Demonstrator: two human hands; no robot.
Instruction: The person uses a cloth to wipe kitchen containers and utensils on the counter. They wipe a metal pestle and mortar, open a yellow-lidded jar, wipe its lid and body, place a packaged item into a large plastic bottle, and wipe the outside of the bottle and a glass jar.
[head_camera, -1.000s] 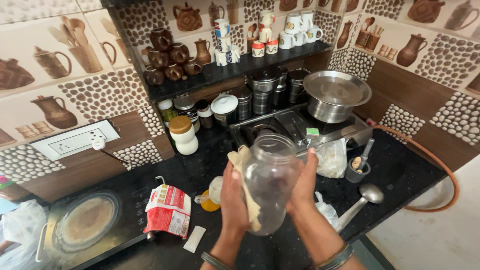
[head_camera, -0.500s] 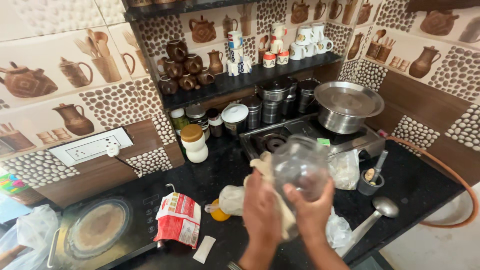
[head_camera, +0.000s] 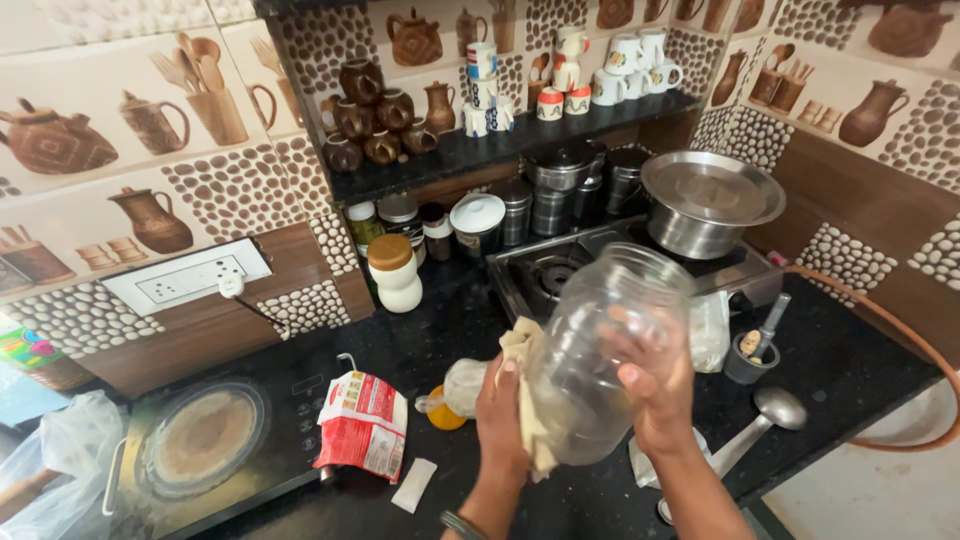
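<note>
Since half a second ago the jar has tipped further, its open mouth now leaning up and away toward the stove, and both hands have shifted a little to the right against the counter. The view itself has swung slightly, so the red packet sits lower left than before.

The jar is clear, smooth and rounded, with a wide mouth — held in the air over the black counter, in front of the stove. The right hand wraps its side, fingers curled closed on it. The left hand presses a pale, crumpled cloth against the jar's other side, closed on both cloth and jar.

Behind, a shiny steel pot with a flat lid stands on the stove. Right of the jar a small dark cup holds a utensil, and a steel ladle lies near it, bowl up. A white tub with a tan lid stands at the back wall beside other jars. Left of the hands the creased red-and-white packet lies beside a round, flat cooktop — glossy black with a dull, worn ring. Brown clay pots and painted mugs line the dark shelf above.
</note>
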